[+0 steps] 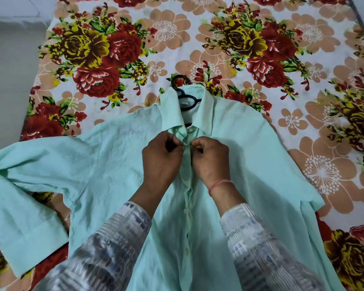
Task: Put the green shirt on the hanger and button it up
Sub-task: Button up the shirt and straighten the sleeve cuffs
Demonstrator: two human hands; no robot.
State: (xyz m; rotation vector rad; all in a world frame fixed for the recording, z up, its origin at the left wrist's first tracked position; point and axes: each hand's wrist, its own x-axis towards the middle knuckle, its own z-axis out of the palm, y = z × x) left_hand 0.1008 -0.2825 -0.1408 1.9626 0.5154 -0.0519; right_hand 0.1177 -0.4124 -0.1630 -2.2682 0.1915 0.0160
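Note:
A pale green shirt (105, 164) lies spread flat, front up, on a floral bedsheet. A black hanger (186, 100) sits inside its collar, with the hook poking out above the neck. My left hand (161, 158) pinches the left edge of the front placket just below the collar. My right hand (211, 159) pinches the right edge at the same spot, fingertips nearly touching the left hand's. Several small buttons (185, 211) run down the placket below my hands. The shirt's left sleeve stretches out to the far left.
The floral bedsheet (261, 49) with red, yellow and beige flowers covers the bed around the shirt. A grey floor or wall (11, 70) lies beyond the bed's left edge. I wear patterned long sleeves and a red thread on my right wrist (219, 184).

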